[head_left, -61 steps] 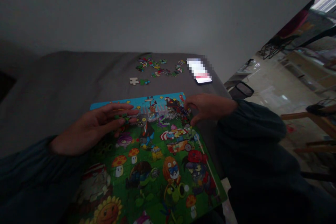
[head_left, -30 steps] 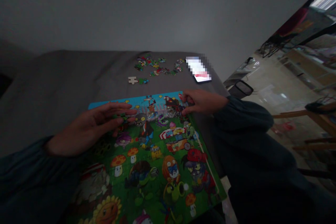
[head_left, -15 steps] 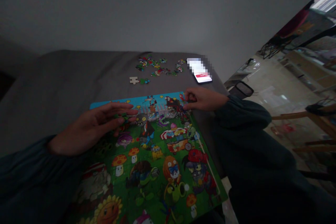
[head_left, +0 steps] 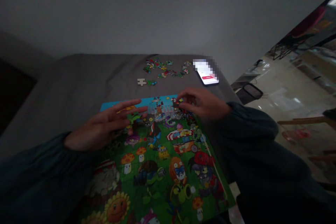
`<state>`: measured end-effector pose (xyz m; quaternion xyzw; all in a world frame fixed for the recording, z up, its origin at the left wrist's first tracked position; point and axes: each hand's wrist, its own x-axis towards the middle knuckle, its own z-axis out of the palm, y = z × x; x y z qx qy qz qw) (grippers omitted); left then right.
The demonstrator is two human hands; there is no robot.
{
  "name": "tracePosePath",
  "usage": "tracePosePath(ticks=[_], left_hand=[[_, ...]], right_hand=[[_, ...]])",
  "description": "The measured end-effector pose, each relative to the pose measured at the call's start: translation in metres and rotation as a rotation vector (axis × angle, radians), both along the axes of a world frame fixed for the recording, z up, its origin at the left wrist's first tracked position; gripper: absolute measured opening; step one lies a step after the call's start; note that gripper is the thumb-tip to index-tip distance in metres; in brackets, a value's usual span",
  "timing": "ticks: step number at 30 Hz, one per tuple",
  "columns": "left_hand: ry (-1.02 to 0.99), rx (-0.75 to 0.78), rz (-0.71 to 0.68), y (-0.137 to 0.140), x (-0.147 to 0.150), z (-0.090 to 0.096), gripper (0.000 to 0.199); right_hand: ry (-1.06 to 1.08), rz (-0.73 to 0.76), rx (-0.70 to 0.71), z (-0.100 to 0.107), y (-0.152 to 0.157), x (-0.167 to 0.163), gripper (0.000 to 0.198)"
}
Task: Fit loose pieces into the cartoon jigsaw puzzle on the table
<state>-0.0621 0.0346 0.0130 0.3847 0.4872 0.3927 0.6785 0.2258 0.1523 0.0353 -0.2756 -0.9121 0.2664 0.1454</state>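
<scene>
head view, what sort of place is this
Probably a room in a home: a cartoon jigsaw puzzle, a lit smartphone lying on grey fabric, and a glossy floor at right suggest it.

This looks like a room in a home: behind the cartoon jigsaw (head_left: pixel 168 168) stands a plain wall (head_left: pixel 147 14), and to the jigsaw's right are a glossy floor (head_left: pixel 278 99), a wooden frame (head_left: pixel 307 120) and piled, blurred belongings (head_left: pixel 311 22).
</scene>
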Motion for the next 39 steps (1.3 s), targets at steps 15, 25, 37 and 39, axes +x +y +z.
tracePosePath(ticks=[15,25,37,39], left_hand=[[0.196,0.113,-0.300,-0.005,0.023,-0.002,0.057],[0.226,0.254,-0.084,0.006,0.010,-0.014,0.033],[0.235,0.285,-0.081,0.006,0.009,-0.013,0.033],[0.246,0.280,-0.077,0.006,0.010,-0.013,0.033]], right_hand=[[0.298,0.251,-0.088,-0.011,-0.062,-0.040,0.018],[-0.016,0.580,-0.334,0.005,-0.074,-0.041,0.031],[-0.135,0.520,-0.626,0.001,-0.083,-0.040,0.036],[-0.161,0.526,-0.613,0.001,-0.082,-0.041,0.037]])
